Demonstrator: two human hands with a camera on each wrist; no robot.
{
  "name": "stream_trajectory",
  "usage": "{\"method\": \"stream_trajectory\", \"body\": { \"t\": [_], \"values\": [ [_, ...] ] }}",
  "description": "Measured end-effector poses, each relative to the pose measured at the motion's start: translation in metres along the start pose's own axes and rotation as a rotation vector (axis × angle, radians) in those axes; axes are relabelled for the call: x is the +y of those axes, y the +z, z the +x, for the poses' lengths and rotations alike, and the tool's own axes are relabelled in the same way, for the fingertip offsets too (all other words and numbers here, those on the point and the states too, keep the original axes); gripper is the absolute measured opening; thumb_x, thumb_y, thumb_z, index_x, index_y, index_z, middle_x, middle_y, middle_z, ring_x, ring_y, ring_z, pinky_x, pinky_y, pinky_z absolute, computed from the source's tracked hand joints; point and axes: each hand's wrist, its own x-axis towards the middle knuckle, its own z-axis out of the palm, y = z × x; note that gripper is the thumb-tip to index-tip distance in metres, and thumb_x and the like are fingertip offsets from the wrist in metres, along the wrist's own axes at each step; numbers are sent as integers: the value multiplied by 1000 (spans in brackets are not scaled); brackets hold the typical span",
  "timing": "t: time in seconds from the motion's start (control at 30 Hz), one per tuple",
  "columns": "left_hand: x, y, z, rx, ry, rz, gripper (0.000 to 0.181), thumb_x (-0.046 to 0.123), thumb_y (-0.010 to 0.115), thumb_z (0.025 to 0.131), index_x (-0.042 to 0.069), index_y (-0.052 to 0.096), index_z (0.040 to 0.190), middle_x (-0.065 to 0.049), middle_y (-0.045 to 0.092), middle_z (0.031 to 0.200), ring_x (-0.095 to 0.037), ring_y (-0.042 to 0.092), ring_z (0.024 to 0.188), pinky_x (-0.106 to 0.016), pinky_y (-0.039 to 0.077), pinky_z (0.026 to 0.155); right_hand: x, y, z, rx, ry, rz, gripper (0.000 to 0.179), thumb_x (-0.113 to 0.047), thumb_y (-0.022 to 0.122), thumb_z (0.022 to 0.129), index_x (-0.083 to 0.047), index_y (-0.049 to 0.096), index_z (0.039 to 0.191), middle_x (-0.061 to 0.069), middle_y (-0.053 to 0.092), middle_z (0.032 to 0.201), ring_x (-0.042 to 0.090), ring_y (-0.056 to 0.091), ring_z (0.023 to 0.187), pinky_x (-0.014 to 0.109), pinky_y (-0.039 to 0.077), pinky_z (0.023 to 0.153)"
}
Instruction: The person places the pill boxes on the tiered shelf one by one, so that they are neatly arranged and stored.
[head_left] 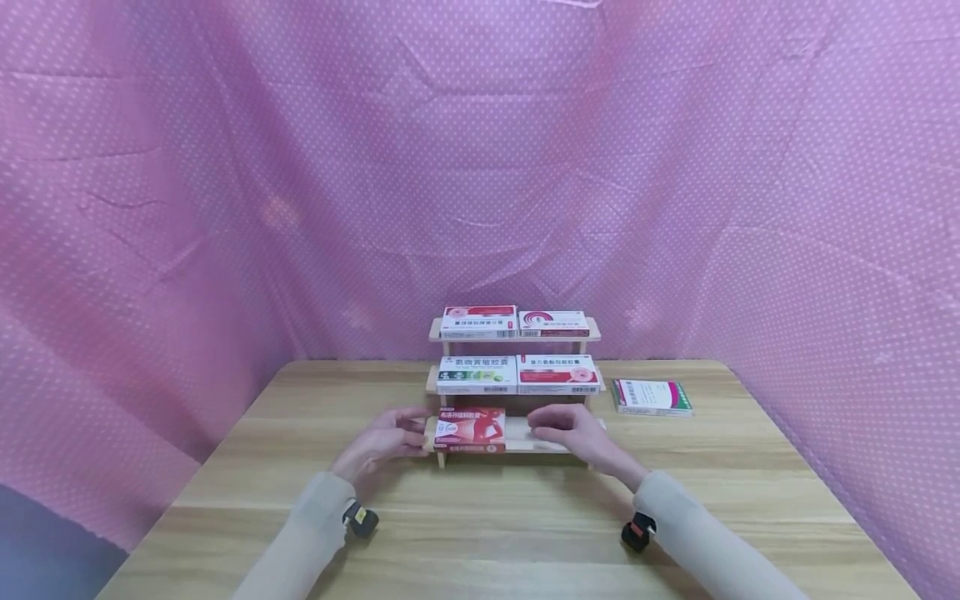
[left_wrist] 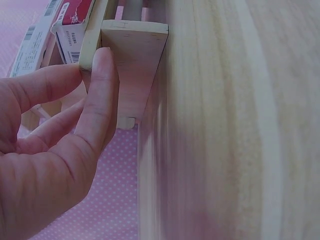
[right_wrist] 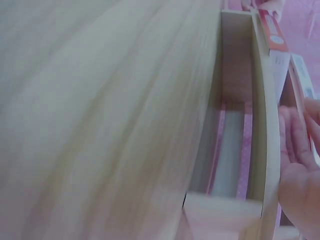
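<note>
A three-step wooden shelf [head_left: 534, 446] stands on the table with medicine boxes on it. At the left end of its lowest step, my left hand [head_left: 384, 437] pinches the board's end, as the left wrist view shows with the thumb and fingers around the wood [left_wrist: 135, 45]. A red medicine box [head_left: 471, 428] lies on that step's left half, close to this hand. Over the right half of the same step is my right hand [head_left: 577, 432], fingers bent and apart from the red box. No object shows in it in the right wrist view, where its fingertips are partly cut off.
Two white-and-red boxes [head_left: 478, 322] lie on the top step. The middle step holds a white-and-green box [head_left: 476, 374] and a white-and-red one [head_left: 558, 373]. Right of the shelf, another box [head_left: 652, 397] lies on the wooden table [head_left: 510, 533]. Pink dotted cloth [head_left: 480, 167] hangs behind.
</note>
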Motion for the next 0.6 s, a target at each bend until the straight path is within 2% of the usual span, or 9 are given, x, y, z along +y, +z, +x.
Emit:
{"method": "stream_trajectory", "body": {
  "t": [0.1,0.33,0.43,0.6],
  "values": [
    [-1,2,-1,9,-6,-5,67,-12,56,84,-9,31,147,-29,52,125,-24,67,94,-39,59,91,3,-10,-5,-7,8,-7,34,-25,69,91,-6,69,119,8,72,114,14,66,100,26,52,87],
    [-3,1,0,11,-13,0,67,-12,56,84,-9,33,146,-29,52,125,-25,68,93,-40,59,91,9,-37,-15,-43,14,-46,30,-27,68,92,-6,71,112,11,72,105,21,65,88,30,56,76],
    [-3,0,0,12,-12,5,67,-11,58,84,-8,34,146,-30,51,128,-25,68,93,-39,59,90,11,-50,-19,-46,5,-78,28,-27,69,92,-6,71,110,10,71,101,19,65,82,29,56,69],
    [-3,-2,2,-1,-7,4,67,-10,58,85,-8,33,147,-30,52,127,-25,68,93,-38,59,90,16,-69,-26,-62,-17,-114,24,-26,68,92,-7,72,108,8,72,99,15,64,80,30,57,68]
  ]
}}
